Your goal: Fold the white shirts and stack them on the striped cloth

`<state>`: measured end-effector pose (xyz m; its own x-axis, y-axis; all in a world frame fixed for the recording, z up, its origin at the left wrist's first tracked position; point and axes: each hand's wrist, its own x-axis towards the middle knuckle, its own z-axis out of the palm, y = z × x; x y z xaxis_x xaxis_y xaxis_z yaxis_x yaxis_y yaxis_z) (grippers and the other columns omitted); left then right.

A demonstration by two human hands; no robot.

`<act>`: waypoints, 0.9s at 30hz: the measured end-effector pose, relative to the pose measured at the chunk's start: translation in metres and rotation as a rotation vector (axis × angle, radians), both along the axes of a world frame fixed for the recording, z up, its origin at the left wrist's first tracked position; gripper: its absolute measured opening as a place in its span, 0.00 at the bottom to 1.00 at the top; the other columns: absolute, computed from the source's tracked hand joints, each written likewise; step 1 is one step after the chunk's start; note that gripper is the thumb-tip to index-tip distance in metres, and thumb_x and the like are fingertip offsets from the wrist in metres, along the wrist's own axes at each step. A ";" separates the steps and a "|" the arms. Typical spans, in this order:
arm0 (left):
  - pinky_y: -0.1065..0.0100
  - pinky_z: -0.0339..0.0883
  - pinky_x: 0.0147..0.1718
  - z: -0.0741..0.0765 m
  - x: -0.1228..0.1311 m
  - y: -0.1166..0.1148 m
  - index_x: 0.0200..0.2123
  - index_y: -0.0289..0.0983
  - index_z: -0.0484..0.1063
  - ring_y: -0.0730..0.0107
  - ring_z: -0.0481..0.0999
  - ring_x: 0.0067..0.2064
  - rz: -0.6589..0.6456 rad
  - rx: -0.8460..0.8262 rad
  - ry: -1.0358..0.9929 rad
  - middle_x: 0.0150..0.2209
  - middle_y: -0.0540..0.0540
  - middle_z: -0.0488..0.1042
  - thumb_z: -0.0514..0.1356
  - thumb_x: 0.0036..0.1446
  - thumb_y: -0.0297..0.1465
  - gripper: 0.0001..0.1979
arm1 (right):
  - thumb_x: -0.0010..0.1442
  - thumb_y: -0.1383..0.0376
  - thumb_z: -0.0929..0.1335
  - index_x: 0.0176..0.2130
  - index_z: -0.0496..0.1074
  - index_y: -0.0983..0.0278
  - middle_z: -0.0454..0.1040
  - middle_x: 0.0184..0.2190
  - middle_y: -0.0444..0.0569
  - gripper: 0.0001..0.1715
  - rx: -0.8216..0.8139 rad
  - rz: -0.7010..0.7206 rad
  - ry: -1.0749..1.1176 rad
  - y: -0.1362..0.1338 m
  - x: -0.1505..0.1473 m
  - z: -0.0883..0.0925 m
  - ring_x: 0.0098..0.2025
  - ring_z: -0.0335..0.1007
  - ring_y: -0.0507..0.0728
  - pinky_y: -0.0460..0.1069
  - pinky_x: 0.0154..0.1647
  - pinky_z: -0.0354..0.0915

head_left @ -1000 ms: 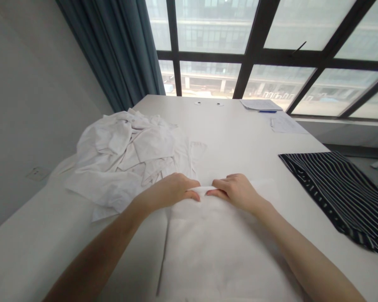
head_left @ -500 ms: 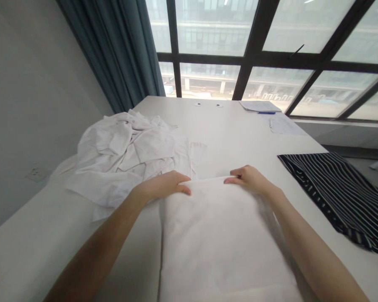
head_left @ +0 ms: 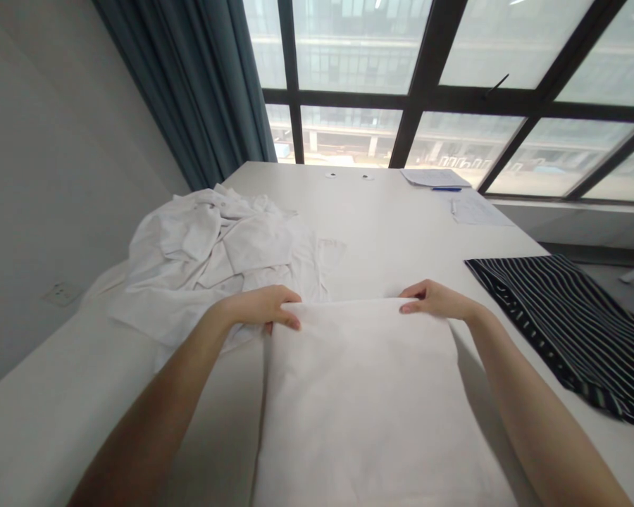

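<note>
White cloth (head_left: 370,401): front and centre on the table (head_left: 370,218), right of the pile of white clothes (head_left: 227,239), well left of the striped cloth (head_left: 575,317). Left hand (head_left: 264,306) pinches its far left corner, thumb on top; right hand (head_left: 438,299) pinches the far edge near the right corner, same way (fingertips behind the edge are hidden). Hands wide apart, both grips narrow, cloth between thumb and fingers.

To do this well: hold both pinches level, pull evenly outward so the edge stays taut, and catch every layer; right pinch should probably sit nearer its corner. Left knuckles are close to the pile, so mind snagging.

Far edge faces the window (head_left: 349,56), running roughly left-right. Long axis seems to run from the person toward the window (near end out of frame, so unsure).
</note>
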<state>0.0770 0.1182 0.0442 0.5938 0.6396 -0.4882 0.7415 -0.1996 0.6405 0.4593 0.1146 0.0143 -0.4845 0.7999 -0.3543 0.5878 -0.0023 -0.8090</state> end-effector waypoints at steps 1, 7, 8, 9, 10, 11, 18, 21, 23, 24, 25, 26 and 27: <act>0.72 0.62 0.23 -0.002 -0.002 0.001 0.30 0.36 0.71 0.69 0.71 0.26 0.031 -0.032 -0.016 0.26 0.51 0.71 0.63 0.48 0.43 0.16 | 0.50 0.47 0.73 0.34 0.78 0.67 0.72 0.25 0.44 0.26 -0.009 -0.005 0.005 0.000 0.002 -0.001 0.26 0.61 0.51 0.47 0.26 0.53; 0.72 0.67 0.23 -0.008 -0.009 0.006 0.34 0.35 0.72 0.68 0.74 0.27 0.075 -0.074 -0.067 0.31 0.48 0.75 0.62 0.49 0.41 0.15 | 0.51 0.45 0.72 0.32 0.78 0.68 0.71 0.23 0.44 0.27 0.003 -0.056 0.020 0.000 0.005 -0.003 0.24 0.61 0.50 0.46 0.23 0.52; 0.72 0.68 0.23 -0.008 -0.010 0.006 0.34 0.35 0.73 0.68 0.74 0.28 0.079 -0.083 -0.069 0.32 0.47 0.75 0.62 0.49 0.41 0.15 | 0.50 0.45 0.72 0.32 0.77 0.68 0.71 0.22 0.44 0.27 0.011 -0.063 0.016 -0.001 0.005 -0.002 0.24 0.61 0.50 0.46 0.23 0.52; 0.72 0.68 0.23 -0.006 -0.010 0.006 0.35 0.35 0.73 0.68 0.74 0.29 0.086 -0.094 -0.072 0.32 0.47 0.75 0.62 0.49 0.41 0.15 | 0.50 0.46 0.72 0.33 0.78 0.68 0.72 0.23 0.44 0.27 0.014 -0.068 0.013 -0.001 0.005 -0.001 0.24 0.62 0.51 0.46 0.23 0.53; 0.72 0.69 0.24 -0.005 -0.010 0.005 0.34 0.35 0.73 0.67 0.75 0.29 0.092 -0.103 -0.075 0.32 0.47 0.75 0.62 0.49 0.41 0.15 | 0.50 0.46 0.72 0.34 0.78 0.67 0.73 0.24 0.45 0.27 0.013 -0.068 0.013 -0.001 0.005 0.000 0.25 0.63 0.51 0.46 0.24 0.54; 0.72 0.69 0.24 -0.003 -0.010 0.005 0.34 0.35 0.73 0.67 0.75 0.30 0.097 -0.112 -0.078 0.32 0.47 0.75 0.62 0.49 0.41 0.15 | 0.50 0.47 0.73 0.36 0.78 0.67 0.74 0.26 0.45 0.26 0.007 -0.062 0.016 -0.001 0.005 0.002 0.26 0.64 0.52 0.46 0.25 0.56; 0.71 0.72 0.29 0.004 -0.012 0.003 0.34 0.35 0.73 0.66 0.75 0.35 0.118 -0.189 -0.095 0.33 0.49 0.74 0.63 0.48 0.41 0.16 | 0.52 0.49 0.72 0.45 0.77 0.66 0.79 0.36 0.49 0.28 -0.088 0.001 0.050 -0.003 0.011 0.011 0.35 0.72 0.57 0.49 0.35 0.65; 0.72 0.72 0.29 0.004 -0.013 0.004 0.34 0.35 0.73 0.66 0.75 0.35 0.120 -0.185 -0.083 0.33 0.48 0.74 0.64 0.47 0.42 0.17 | 0.51 0.49 0.73 0.46 0.77 0.65 0.79 0.37 0.49 0.28 -0.098 -0.005 0.047 -0.004 0.011 0.012 0.37 0.73 0.58 0.49 0.36 0.66; 0.72 0.72 0.29 0.005 -0.014 0.004 0.33 0.35 0.73 0.66 0.76 0.34 0.124 -0.175 -0.065 0.32 0.48 0.74 0.65 0.47 0.45 0.18 | 0.50 0.49 0.73 0.45 0.77 0.65 0.79 0.38 0.50 0.29 -0.097 -0.017 0.038 -0.004 0.011 0.012 0.38 0.73 0.59 0.50 0.38 0.66; 0.71 0.72 0.30 0.006 -0.015 0.004 0.32 0.35 0.72 0.66 0.76 0.34 0.127 -0.178 -0.059 0.32 0.48 0.74 0.64 0.48 0.47 0.20 | 0.49 0.49 0.74 0.45 0.78 0.65 0.79 0.38 0.50 0.29 -0.094 -0.019 0.032 -0.004 0.011 0.012 0.38 0.73 0.59 0.50 0.38 0.66; 0.70 0.73 0.30 0.006 -0.016 0.004 0.32 0.34 0.72 0.67 0.76 0.33 0.136 -0.184 -0.058 0.32 0.47 0.74 0.63 0.49 0.49 0.22 | 0.49 0.49 0.73 0.45 0.78 0.66 0.79 0.38 0.50 0.29 -0.089 -0.017 0.027 -0.004 0.011 0.012 0.38 0.73 0.59 0.50 0.38 0.66; 0.69 0.73 0.31 0.007 -0.017 0.004 0.32 0.34 0.72 0.67 0.76 0.33 0.150 -0.194 -0.063 0.32 0.47 0.74 0.62 0.49 0.52 0.24 | 0.50 0.48 0.73 0.45 0.78 0.66 0.79 0.38 0.50 0.30 -0.084 -0.013 0.020 -0.005 0.011 0.013 0.39 0.72 0.60 0.50 0.38 0.66; 0.69 0.74 0.31 0.007 -0.019 0.004 0.32 0.34 0.72 0.67 0.76 0.33 0.166 -0.205 -0.072 0.31 0.46 0.74 0.61 0.50 0.54 0.26 | 0.50 0.47 0.73 0.45 0.77 0.66 0.79 0.38 0.51 0.30 -0.079 -0.009 0.014 -0.005 0.012 0.013 0.39 0.72 0.60 0.51 0.39 0.65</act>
